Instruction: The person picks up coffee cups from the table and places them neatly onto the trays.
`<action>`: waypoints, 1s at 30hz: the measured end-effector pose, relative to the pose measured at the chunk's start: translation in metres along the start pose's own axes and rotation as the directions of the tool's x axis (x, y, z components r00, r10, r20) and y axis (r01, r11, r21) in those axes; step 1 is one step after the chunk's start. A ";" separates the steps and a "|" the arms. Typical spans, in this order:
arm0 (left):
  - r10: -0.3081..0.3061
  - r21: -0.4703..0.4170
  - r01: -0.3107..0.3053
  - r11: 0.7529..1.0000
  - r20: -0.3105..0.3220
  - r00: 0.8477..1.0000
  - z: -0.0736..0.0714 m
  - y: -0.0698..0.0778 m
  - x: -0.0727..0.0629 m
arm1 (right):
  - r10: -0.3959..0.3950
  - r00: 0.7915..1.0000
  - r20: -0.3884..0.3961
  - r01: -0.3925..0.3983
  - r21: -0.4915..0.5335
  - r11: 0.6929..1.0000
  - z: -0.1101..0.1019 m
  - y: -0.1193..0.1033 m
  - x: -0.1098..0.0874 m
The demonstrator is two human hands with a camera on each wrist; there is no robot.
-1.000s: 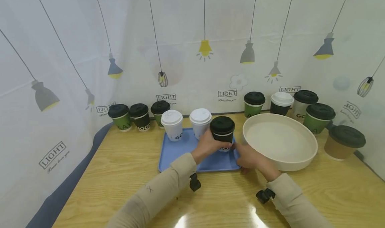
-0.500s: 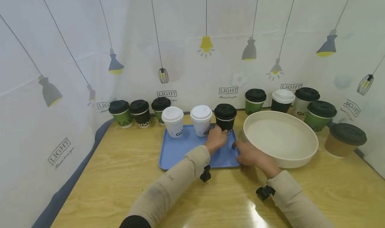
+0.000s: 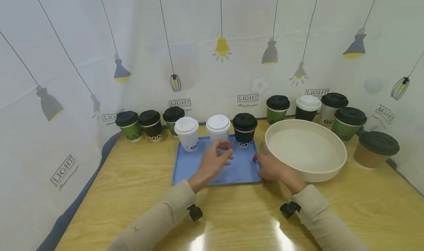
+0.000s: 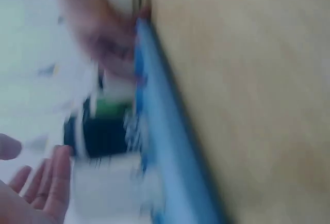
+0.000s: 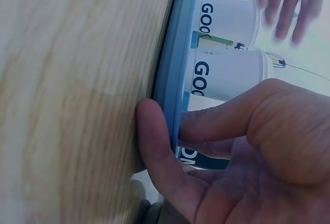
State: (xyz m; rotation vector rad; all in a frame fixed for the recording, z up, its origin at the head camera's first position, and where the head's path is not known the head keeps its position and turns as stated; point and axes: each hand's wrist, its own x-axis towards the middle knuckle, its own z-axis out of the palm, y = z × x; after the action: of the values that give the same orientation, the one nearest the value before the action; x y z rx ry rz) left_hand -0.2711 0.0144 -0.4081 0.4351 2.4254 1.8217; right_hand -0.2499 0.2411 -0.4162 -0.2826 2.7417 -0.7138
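Note:
A blue tray lies on the wooden table. Along its back stand two white paper cups with white lids, the left cup and the middle cup, beside a black paper cup with a black lid. My left hand hovers over the tray in front of the middle cup, fingers apart and holding nothing. It partly hides that cup. At the tray's right side my right hand pinches the rim, thumb and a finger on either side of the edge in the right wrist view.
A round cream basin stands just right of the tray. Several lidded cups, among them a brown cup, line the table's right and back right. More cups, including a green cup, stand at the back left, before a printed cloth.
My left hand has let go of the black cup, which now stands farther back on the tray, and has drawn away to the left. My right hand stays at the tray's right edge.

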 end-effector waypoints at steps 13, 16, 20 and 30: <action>0.084 0.269 0.088 0.959 -0.569 0.818 -0.230 -0.044 0.027 | 0.019 1.000 0.017 -0.020 0.055 0.998 -0.002 -0.001 0.000; -0.019 0.383 0.268 0.884 -0.543 0.839 -0.274 -0.059 0.036 | 0.032 0.999 0.019 -0.033 0.075 0.997 0.001 -0.002 0.001; -0.131 0.489 0.334 0.806 -0.403 0.906 -0.312 -0.075 0.048 | 0.035 0.999 0.014 -0.036 0.093 0.995 0.004 -0.002 0.002; -0.143 0.527 0.312 0.790 -0.336 0.931 -0.317 -0.091 0.065 | 0.070 0.997 0.015 -0.071 0.074 0.995 0.002 0.000 0.000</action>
State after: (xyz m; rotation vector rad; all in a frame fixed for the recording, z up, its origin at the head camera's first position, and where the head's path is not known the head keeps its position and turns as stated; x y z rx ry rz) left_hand -0.4224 -0.2855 -0.3957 -0.1148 3.0444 1.0798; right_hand -0.2492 0.2400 -0.4173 -0.1723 2.6912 -0.7900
